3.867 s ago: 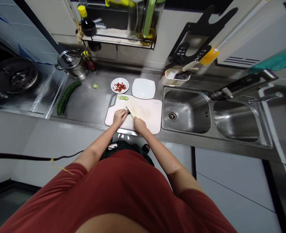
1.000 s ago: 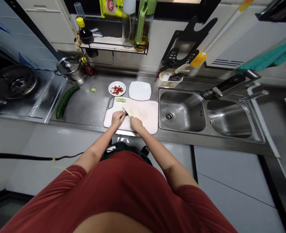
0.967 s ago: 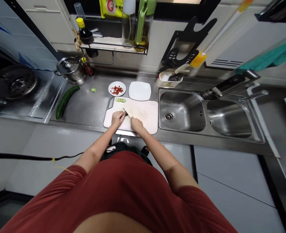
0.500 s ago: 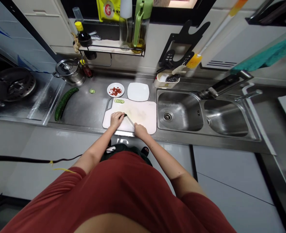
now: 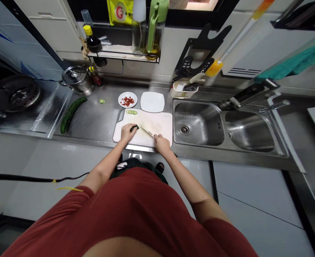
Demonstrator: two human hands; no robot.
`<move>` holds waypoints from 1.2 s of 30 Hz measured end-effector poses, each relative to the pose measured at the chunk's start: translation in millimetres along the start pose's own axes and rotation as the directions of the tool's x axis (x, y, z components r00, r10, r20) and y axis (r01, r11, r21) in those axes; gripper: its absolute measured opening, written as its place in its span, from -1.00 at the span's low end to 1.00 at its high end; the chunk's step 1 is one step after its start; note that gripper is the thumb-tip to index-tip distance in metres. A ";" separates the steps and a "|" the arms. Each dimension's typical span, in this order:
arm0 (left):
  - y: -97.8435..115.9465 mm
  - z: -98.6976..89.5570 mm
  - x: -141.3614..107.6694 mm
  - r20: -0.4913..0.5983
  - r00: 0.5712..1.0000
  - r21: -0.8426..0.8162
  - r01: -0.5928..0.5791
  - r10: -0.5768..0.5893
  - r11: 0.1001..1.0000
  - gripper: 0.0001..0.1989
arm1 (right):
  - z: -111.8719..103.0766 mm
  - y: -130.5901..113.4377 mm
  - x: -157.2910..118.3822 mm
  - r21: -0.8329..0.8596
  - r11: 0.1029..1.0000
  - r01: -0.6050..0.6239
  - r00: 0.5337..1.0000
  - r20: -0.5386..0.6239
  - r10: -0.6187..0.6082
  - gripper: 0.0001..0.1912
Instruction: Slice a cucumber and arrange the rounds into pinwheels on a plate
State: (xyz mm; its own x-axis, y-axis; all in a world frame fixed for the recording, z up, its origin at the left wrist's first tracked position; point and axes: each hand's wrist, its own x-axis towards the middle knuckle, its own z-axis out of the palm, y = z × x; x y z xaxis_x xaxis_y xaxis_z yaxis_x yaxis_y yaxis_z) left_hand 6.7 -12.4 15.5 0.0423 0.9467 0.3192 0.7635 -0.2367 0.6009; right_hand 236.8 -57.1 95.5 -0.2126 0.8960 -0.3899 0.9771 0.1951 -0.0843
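No word, number or brand legible to me. Bright yellow plastic packet [image 5: 114,17], high on the far side: red round emblem [image 5: 119,11] with a pale figure inside, dark lettering [image 5: 127,13] to its right, too small for me to read. White rectangular cutting board [image 5: 158,126]: faint grey mark [image 5: 167,115] near its far right corner, unreadable. Cream plastic caddy [image 5: 176,92]: small yellowish print [image 5: 184,94] on the front, no letters I can make out. Pale blue sheeting [image 5: 7,51], far left: dark blue stripes [image 5: 25,70] in a wedge.
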 end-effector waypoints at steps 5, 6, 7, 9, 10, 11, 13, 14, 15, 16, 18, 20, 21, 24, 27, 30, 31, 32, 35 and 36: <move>-1.1 0.4 0.2 -0.057 0.998 -0.002 0.034 -0.034 0.999 -0.75 | -3.8 5.0 -1.4 -0.079 0.996 -0.039 0.988 -0.149 0.027 -0.59; -1.2 0.3 1.7 -0.074 0.996 -0.003 0.048 -0.048 0.999 -0.75 | -4.1 5.7 -1.8 -0.083 0.996 -0.041 0.985 -0.168 0.026 -0.57; -1.0 -0.1 3.9 -0.094 0.993 -0.006 0.065 -0.065 0.998 -0.74 | -4.4 6.4 -2.4 -0.084 0.996 -0.041 0.983 -0.180 0.025 -0.56; 1.1 -2.0 10.6 -0.131 0.987 -0.023 0.091 -0.093 0.996 -0.73 | -5.1 7.6 -3.4 -0.081 0.996 -0.038 0.981 -0.195 0.022 -0.55; 3.4 -3.5 14.9 -0.144 0.984 -0.035 0.097 -0.101 0.995 -0.73 | -5.6 8.1 -3.9 -0.080 0.996 -0.036 0.979 -0.201 0.019 -0.55; 6.6 -5.2 19.7 -0.149 0.984 -0.049 0.093 -0.099 0.995 -0.73 | -6.1 8.6 -4.2 -0.079 0.996 -0.035 0.978 -0.207 0.018 -0.55; 16.0 -9.1 29.8 -0.121 0.990 -0.068 0.064 -0.072 0.996 -0.74 | -7.1 9.2 -4.4 -0.077 0.996 -0.033 0.977 -0.211 0.016 -0.56; 22.0 -10.8 34.6 -0.084 0.995 -0.073 0.038 -0.044 0.997 -0.74 | -7.5 9.3 -4.2 -0.075 0.997 -0.032 0.978 -0.210 0.016 -0.57; 28.5 -12.3 38.9 -0.028 1.000 -0.080 0.003 -0.006 0.997 -0.74 | -7.7 9.4 -4.0 -0.073 0.997 -0.030 0.978 -0.208 0.014 -0.57; 35.5 -13.2 42.5 0.036 0.999 -0.091 -0.036 0.039 0.995 -0.74 | -7.8 9.4 -3.7 -0.072 0.997 -0.026 0.978 -0.209 0.010 -0.57; 49.6 -13.8 47.5 0.172 0.977 -0.108 -0.106 0.124 0.988 -0.72 | -7.0 9.3 -2.9 -0.075 0.997 -0.018 0.976 -0.219 0.001 -0.57; 62.7 -12.9 50.1 0.275 0.947 -0.093 -0.147 0.167 0.985 -0.69 | -4.6 9.4 -1.9 -0.089 0.996 -0.009 0.972 -0.236 -0.013 -0.58; 68.5 -12.2 50.7 0.319 0.932 -0.073 -0.154 0.169 0.985 -0.68 | -2.7 9.8 -1.4 -0.097 0.995 -0.003 0.969 -0.247 -0.021 -0.58; 81.8 -11.0 52.2 0.432 0.889 -0.025 -0.153 0.148 0.988 -0.70 | 5.2 11.9 0.5 -0.120 0.993 0.011 0.951 -0.306 -0.048 -0.60; 89.4 -10.7 53.8 0.488 0.864 -0.024 -0.130 0.125 0.991 -0.75 | 13.5 15.2 2.1 -0.139 0.990 0.007 0.927 -0.370 -0.058 -0.62; 92.7 -10.0 54.4 0.490 0.865 -0.050 -0.090 0.103 0.995 -0.81 | 18.1 17.6 2.5 -0.137 0.991 0.003 0.926 -0.373 -0.054 -0.63; 93.0 -9.6 54.3 0.484 0.870 -0.063 -0.076 0.097 0.995 -0.84 | 18.6 18.2 2.4 -0.132 0.991 -0.001 0.931 -0.362 -0.047 -0.64; 93.0 -9.2 54.0 0.471 0.878 -0.076 -0.059 0.088 0.995 -0.86 | 18.7 18.7 2.1 -0.125 0.992 -0.006 0.937 -0.348 -0.038 -0.64; 88.8 -7.7 53.8 0.416 0.909 -0.115 0.042 0.010 0.993 -0.88 | 18.7 20.3 0.8 -0.103 0.994 -0.036 0.957 -0.291 0.005 -0.65; 85.4 -6.9 54.3 0.390 0.920 -0.132 0.097 -0.038 0.987 -0.88 | 19.0 21.1 0.2 -0.094 0.994 -0.049 0.963 -0.269 0.022 -0.65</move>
State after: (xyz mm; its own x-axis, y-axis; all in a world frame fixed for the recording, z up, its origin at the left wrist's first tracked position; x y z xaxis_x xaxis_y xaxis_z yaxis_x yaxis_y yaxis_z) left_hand 69.7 17.2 89.2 0.2612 0.9652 -0.0147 0.6720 -0.1709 0.7205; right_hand 257.4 -60.4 76.2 -0.1835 0.9743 -0.1306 0.9820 0.1878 0.0209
